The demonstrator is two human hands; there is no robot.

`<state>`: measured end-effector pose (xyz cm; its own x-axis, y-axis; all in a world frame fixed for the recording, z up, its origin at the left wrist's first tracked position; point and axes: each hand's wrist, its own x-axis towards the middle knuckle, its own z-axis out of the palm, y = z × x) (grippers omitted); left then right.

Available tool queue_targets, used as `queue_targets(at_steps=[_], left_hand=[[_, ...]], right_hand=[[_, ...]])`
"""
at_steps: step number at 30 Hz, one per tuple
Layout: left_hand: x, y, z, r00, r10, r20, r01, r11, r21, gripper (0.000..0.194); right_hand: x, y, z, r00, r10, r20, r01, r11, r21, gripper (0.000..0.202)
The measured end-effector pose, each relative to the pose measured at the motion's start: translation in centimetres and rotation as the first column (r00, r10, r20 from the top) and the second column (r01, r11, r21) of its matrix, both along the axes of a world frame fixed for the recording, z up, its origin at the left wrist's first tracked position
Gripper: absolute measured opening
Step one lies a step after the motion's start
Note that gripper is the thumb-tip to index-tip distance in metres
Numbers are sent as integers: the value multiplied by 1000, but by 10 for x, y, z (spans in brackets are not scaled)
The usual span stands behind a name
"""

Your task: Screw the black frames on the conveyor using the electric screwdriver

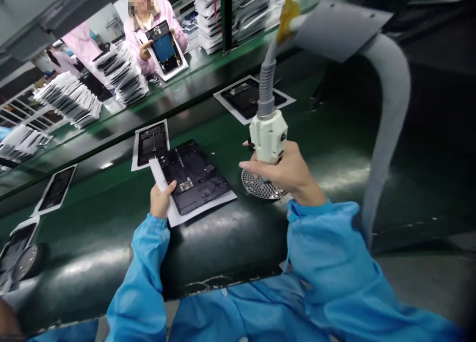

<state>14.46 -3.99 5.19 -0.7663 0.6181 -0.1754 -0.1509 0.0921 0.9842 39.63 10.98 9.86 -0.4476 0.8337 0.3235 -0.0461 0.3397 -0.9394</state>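
Note:
My left hand grips the near left edge of a white sheet, thumb on top. On that sheet lies a black tablet housing with small metal parts and cables inside. To its right, my right hand is closed around the lower part of a white handpiece joined to a grey corrugated hose. Just below that hand is a round perforated metal disc; whether it is fixed to the handpiece is hidden by my fingers.
More black housings on white sheets lie along the green belt, one behind the handpiece. A thick grey pipe arches on the right. Across the bench a person in pink holds another housing beside stacked sheets.

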Motion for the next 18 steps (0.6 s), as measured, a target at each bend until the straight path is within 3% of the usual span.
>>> queue_targets(at_steps=[4, 7, 9, 15, 18], left_hand=[[17, 40, 17, 994, -103, -20, 105, 989, 107, 49], [19, 47, 23, 993, -115, -24, 117, 985, 128, 52], [15, 43, 17, 994, -103, -34, 106, 990, 97, 58], [-6, 17, -19, 990, -110, -94, 97, 987, -126, 61], [-11, 8, -19, 942, -135, -306, 86, 982, -170, 61]], right_hand=[[0, 8, -9, 986, -164, -2, 164, 986, -1, 25], [-2, 12, -14, 973, -218, -76, 213, 974, -74, 21], [-5, 13, -16, 965, -222, -138, 206, 971, -118, 18], [-19, 9, -22, 960, -187, -207, 155, 974, -165, 14], [-24, 6, -24, 962, -193, -192, 161, 972, -172, 12]])
